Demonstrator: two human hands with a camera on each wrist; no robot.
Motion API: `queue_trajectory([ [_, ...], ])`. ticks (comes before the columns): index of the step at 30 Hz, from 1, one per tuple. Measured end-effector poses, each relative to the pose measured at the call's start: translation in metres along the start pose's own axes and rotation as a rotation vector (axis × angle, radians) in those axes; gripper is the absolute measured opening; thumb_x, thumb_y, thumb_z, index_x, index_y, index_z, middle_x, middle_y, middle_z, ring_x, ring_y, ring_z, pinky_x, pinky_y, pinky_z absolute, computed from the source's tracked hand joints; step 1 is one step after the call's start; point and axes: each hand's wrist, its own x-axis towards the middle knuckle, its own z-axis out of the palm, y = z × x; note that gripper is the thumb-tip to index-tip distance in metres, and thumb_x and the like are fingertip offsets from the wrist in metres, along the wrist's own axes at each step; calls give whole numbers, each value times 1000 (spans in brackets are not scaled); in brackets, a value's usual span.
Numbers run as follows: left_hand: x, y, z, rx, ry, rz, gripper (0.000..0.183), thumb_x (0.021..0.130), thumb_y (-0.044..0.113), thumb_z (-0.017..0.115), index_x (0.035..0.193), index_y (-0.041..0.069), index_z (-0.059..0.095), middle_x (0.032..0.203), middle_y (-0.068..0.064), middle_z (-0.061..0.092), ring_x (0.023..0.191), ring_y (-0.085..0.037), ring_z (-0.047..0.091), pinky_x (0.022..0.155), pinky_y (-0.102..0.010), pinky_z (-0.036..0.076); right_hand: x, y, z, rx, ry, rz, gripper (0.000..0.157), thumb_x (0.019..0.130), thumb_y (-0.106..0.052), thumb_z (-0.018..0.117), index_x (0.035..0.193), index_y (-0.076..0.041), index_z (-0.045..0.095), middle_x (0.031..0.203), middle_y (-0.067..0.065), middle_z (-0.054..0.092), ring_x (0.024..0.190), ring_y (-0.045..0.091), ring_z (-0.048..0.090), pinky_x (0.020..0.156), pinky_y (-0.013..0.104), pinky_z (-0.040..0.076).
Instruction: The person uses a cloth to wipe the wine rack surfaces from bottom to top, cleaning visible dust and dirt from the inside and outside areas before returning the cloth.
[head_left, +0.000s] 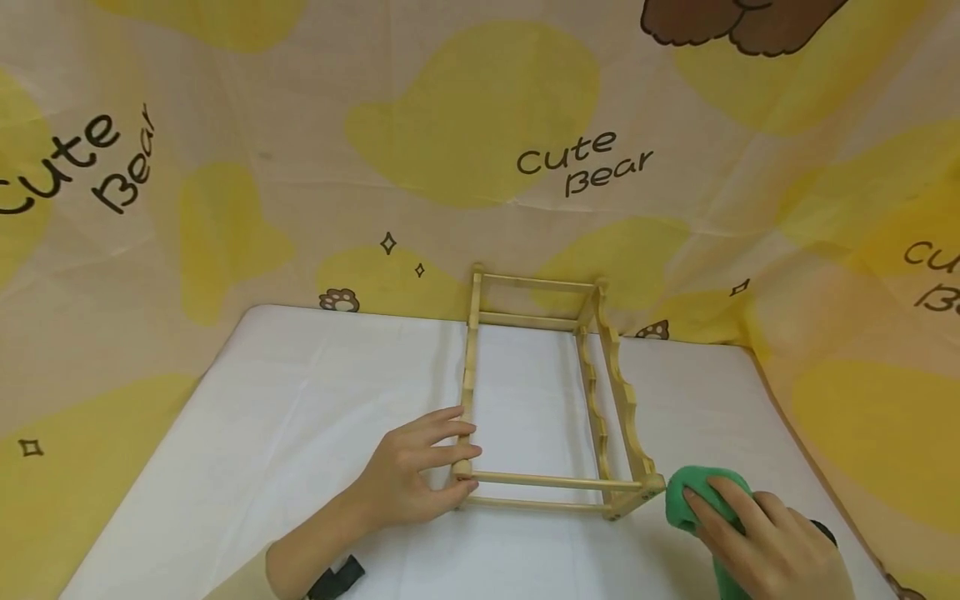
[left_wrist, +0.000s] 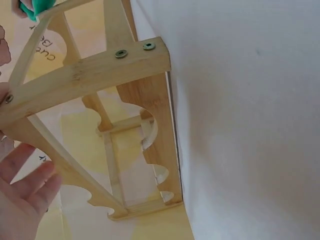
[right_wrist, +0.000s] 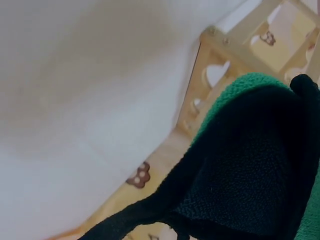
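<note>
A light wooden rack with scalloped side rails stands lengthwise on the white surface. At its near left corner my left hand grips the rail, fingers over the top and thumb by the front end. My right hand holds a bunched green cloth just off the rack's near right corner. In the left wrist view, metal bolts show in the rack's end, with the left fingers at its side. The right wrist view shows the cloth partly hidden by dark fabric; the right hand is hidden there.
The white-covered table extends on both sides of the rack. A yellow patterned curtain hangs behind it and along the sides, close to the rack's far end. A black strap piece is at the left wrist.
</note>
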Motion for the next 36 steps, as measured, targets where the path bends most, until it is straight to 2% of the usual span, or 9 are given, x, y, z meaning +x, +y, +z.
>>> queue_trajectory([
  [2,-1,2,0,13,1,-20,35,70,13,92,104,13,81,115,-7,76,117,-40,70,95,-50,61,1,8,2,-34,60,-19,46,113,-34,47,99,-4,78,97,21,70,51,30,48,32,34,39],
  [6,-3,5,0,9,-14,-60,33,74,17,93,105,12,81,117,-8,76,117,-39,70,96,-50,60,0,19,2,-63,88,33,47,112,-38,47,99,-6,78,96,20,70,53,30,49,37,36,42],
  [11,-2,6,0,-8,-12,-51,36,74,15,95,106,10,81,116,-9,75,115,-39,70,95,-51,60,2,29,1,-68,60,134,56,111,-47,46,94,-6,81,98,20,71,58,32,52,47,43,47],
  [17,-2,6,0,-22,-19,-69,35,72,11,95,104,11,81,116,-8,76,116,-39,70,97,-51,60,-3,46,5,-84,15,205,62,109,-52,46,95,-4,82,103,22,71,65,36,61,43,50,50],
  [23,0,6,1,-32,6,-33,37,67,5,94,101,11,81,113,-9,76,112,-42,71,94,-53,61,-10,57,13,-86,-13,279,65,107,-57,46,97,-5,82,107,21,71,74,40,66,45,53,52],
  [28,2,5,0,-32,17,-3,38,65,2,94,99,12,80,111,-8,76,108,-43,72,92,-54,61,-13,63,18,-85,-4,286,66,107,-58,45,94,-5,82,105,21,71,73,40,66,42,52,51],
  [36,-2,5,-5,-15,-3,41,36,64,5,94,96,12,79,109,-7,76,106,-42,73,92,-51,62,-14,64,17,-120,-66,308,66,107,-57,43,98,-5,83,109,22,70,80,42,68,43,53,53],
])
